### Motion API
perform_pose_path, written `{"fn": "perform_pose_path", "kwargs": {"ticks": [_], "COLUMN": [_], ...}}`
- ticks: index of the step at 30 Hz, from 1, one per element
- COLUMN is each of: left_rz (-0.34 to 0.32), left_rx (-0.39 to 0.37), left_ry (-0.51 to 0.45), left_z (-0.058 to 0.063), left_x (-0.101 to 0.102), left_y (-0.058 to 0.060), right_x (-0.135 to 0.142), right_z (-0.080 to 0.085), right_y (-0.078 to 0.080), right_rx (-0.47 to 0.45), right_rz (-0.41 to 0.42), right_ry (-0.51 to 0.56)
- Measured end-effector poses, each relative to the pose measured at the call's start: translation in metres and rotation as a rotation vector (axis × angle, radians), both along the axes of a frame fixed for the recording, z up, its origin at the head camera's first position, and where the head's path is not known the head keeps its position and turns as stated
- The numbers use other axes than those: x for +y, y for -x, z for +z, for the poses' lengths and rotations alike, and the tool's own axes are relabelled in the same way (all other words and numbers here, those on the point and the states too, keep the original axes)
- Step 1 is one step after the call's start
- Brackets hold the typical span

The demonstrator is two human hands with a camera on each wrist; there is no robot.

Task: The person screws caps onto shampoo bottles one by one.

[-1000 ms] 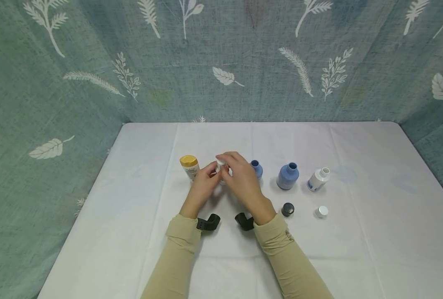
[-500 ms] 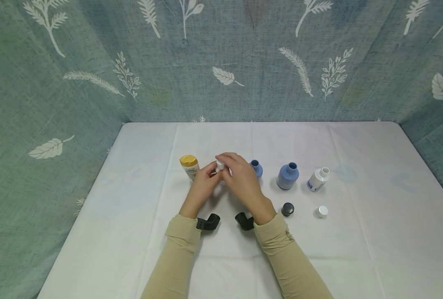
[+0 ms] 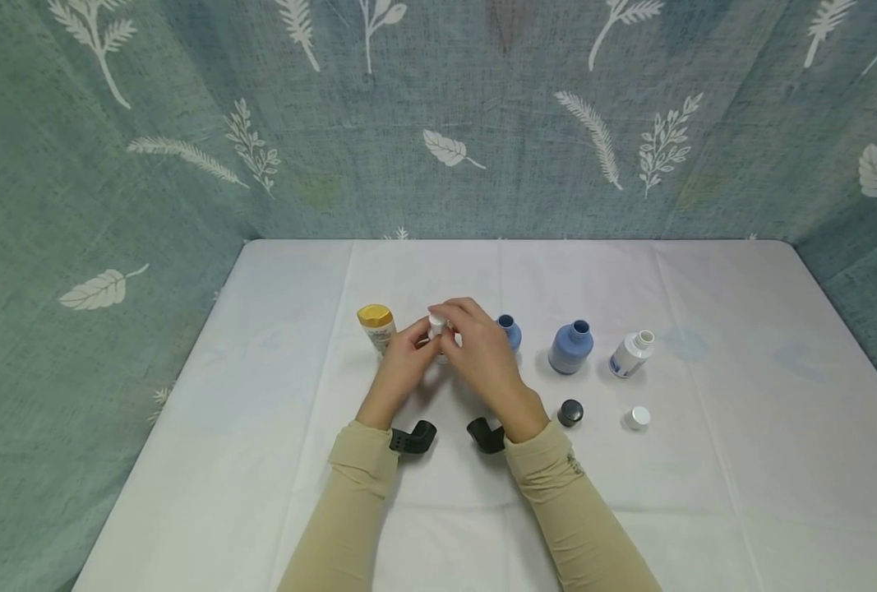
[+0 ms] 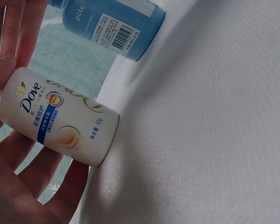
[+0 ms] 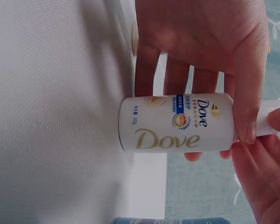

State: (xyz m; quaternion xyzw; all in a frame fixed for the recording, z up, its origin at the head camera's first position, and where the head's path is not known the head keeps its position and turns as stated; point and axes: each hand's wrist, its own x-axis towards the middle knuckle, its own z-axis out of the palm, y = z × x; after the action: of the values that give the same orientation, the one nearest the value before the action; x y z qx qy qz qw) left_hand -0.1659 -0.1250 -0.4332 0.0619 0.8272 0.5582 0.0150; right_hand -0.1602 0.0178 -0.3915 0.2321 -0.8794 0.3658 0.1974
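Observation:
A small white Dove bottle [image 5: 177, 123] stands upright on the white-covered table, its printed label showing in both wrist views. My left hand [image 3: 401, 366] grips its body, with fingers curled behind it and the thumb near the neck. At the top, my right hand [image 3: 482, 353] pinches the white cap [image 5: 266, 116] between thumb and fingers. Left of the hands stands a white bottle with a yellow cap [image 3: 375, 321]. Just right of them, partly hidden by my right hand, is an uncapped blue bottle [image 3: 510, 331], its barcode label visible in the left wrist view.
Farther right stand another uncapped blue bottle [image 3: 571, 349] and an uncapped white bottle [image 3: 629, 358]. In front of these lie a black cap [image 3: 570, 413] and a white cap [image 3: 638, 418]. A leaf-patterned green curtain [image 3: 438, 107] hangs behind the table [image 3: 763, 460].
Both hands stay at the Dove bottle; the right fingers shift slightly around its cap. The head view has tilted very slightly. The other bottles and loose caps stay put.

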Motion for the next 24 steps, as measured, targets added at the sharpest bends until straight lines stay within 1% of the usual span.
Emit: {"fn": "perform_pose_path", "kwargs": {"ticks": [8, 16, 24], "left_rz": [0.008, -0.006, 0.006], "left_rx": [-0.008, 0.003, -0.008], "left_ry": [0.023, 0.009, 0.012], "left_z": [-0.0001, -0.0003, -0.0009], "left_x": [0.0000, 0.0005, 0.0005], "left_y": [0.0002, 0.0005, 0.0005], "right_x": [-0.0001, -0.0005, -0.0002], "right_z": [-0.0001, -0.0021, -0.0020], "right_y": [-0.0009, 0.0005, 0.0005], "right_rx": [-0.027, -0.045, -0.051], "right_rz": [-0.008, -0.017, -0.020], "right_ry": [0.006, 0.006, 0.003]}}
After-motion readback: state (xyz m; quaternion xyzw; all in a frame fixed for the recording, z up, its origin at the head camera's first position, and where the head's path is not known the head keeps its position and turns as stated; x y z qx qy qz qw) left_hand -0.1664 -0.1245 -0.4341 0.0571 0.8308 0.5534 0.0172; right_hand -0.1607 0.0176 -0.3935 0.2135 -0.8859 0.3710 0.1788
